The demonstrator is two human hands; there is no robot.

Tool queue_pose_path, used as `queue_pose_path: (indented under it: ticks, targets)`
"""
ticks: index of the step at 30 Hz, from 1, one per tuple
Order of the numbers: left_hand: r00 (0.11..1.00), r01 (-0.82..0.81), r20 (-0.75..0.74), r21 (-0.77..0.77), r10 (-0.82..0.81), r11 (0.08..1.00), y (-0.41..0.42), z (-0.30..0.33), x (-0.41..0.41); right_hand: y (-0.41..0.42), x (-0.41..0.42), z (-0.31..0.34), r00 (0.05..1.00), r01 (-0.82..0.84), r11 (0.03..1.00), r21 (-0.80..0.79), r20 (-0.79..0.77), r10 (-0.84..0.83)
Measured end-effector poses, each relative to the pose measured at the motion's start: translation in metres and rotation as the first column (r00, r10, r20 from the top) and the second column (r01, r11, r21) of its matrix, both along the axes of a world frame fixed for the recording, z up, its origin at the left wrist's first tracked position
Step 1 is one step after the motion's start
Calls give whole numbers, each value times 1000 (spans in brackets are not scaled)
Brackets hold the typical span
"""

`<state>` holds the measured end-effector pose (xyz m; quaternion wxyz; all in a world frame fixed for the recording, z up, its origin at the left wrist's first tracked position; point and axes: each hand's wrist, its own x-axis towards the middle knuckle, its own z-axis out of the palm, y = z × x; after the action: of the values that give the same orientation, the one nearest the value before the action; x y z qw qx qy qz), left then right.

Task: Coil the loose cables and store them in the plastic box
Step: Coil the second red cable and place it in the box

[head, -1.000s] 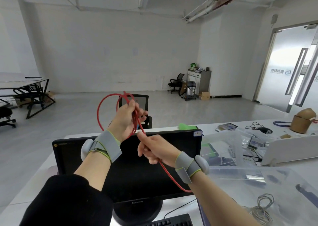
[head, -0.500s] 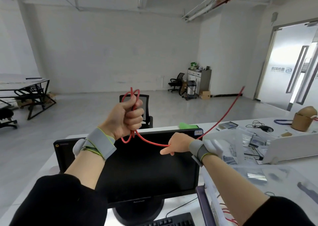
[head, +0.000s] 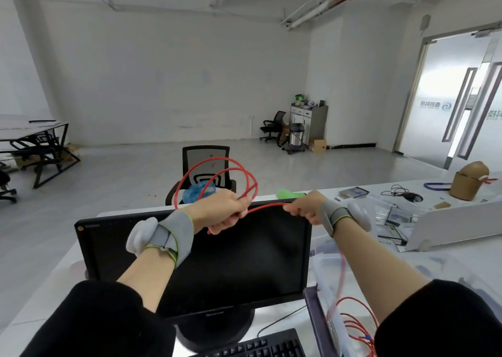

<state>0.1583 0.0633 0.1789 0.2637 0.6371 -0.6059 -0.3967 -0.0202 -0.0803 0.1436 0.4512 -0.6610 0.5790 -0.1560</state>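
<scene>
Coiling step under way: left hand (head: 228, 210) gripping loops of thin red cable (head: 217, 172) above black monitor (head: 195, 250). Right hand (head: 304, 207) fingers pinching free strand. Remaining cable, blurred, seemingly trailing into clear plastic box (head: 323, 280) on desk. Next: laying another loop.

**A sparse, open-plan office**

A large white-walled room with a pale bare floor and exposed ceiling pipes. A white desk (head: 461, 259) carries a black monitor (head: 195, 259) and keyboard (head: 260, 345). Mesh swivel chairs (head: 205, 169) stand about. A frosted glass door (head: 445, 106) bearing a company logo is at right, near a small cabinet (head: 309, 120).
</scene>
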Motion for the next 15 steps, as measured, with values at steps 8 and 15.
queue_pose_path:
  ticks: [8,15]
  targets:
    - [920,-309,-290,-120,264,944,-16,-39,0,39,24,26,812,-36,999,-15,583,38]
    - [816,-308,-542,-111,202,945,-14,-34,1,79,54,19,962,-117,616,-779,66,266]
